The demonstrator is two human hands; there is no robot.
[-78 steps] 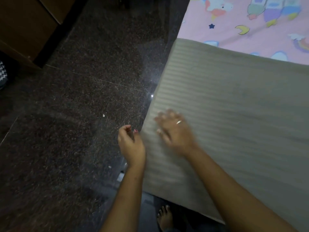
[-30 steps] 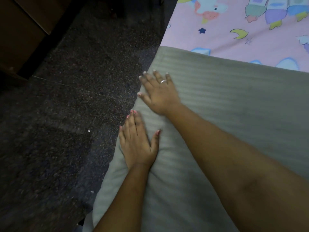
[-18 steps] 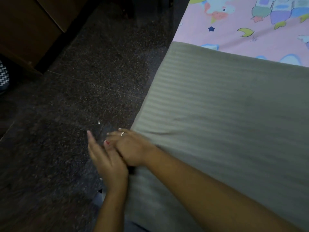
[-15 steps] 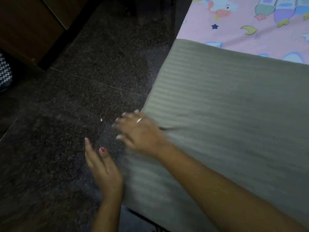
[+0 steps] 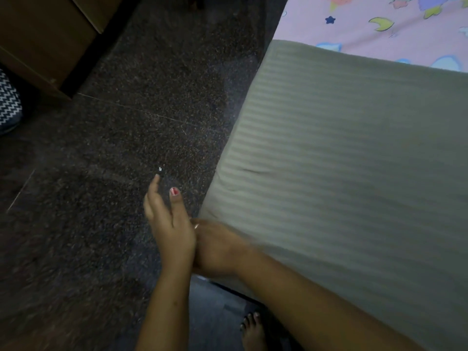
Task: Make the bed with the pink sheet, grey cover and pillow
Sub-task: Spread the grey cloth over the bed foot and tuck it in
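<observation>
- grey cover (image 5: 354,173) lies spread over the bed, its near corner hanging at the bed's edge above the dark floor (image 5: 126,148).
- pink sheet (image 5: 367,29) shows beyond the cover's far edge.
- left hand (image 5: 168,224) is off the bed over the floor, fingers straight, grip released.
- right hand (image 5: 217,247) sits at the cover's corner, touching the left; blurred, so perhaps pressing, its grip cannot be told.
- a bare foot (image 5: 253,330) stands below.

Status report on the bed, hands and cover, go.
Left hand open, off the bed edge over the floor. Right hand blurred at the grey cover corner, grip unclear. Cover flat over pink sheet. Nothing in the way.
</observation>
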